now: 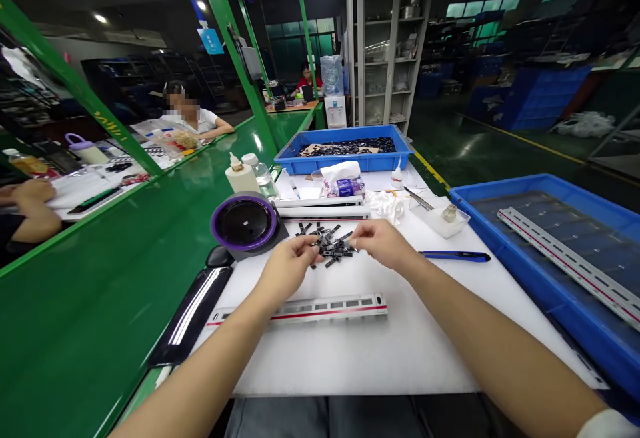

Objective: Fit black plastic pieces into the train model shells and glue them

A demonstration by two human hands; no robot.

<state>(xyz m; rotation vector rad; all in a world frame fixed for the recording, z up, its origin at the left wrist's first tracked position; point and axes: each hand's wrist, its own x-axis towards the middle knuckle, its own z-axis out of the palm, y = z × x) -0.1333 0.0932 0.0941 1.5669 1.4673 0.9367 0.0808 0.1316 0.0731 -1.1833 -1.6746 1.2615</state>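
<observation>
My left hand (290, 266) and my right hand (381, 242) meet over a small pile of black plastic parts (331, 245) on the white worktop (380, 345). Both hands have their fingertips pinched into the pile, each on a small black part. A long white strip with a red stripe and window cut-outs (320, 308) lies flat on the worktop just in front of my hands. Two more white strips (323, 211) lie behind the pile.
A round purple-rimmed black device (245, 223) stands left of the pile. A blue pen (456, 257), a clear tray (440, 219), two bottles (250, 173) and two blue bins (540, 271) (345, 151) surround the worktop. People sit beyond the green conveyor (100, 278).
</observation>
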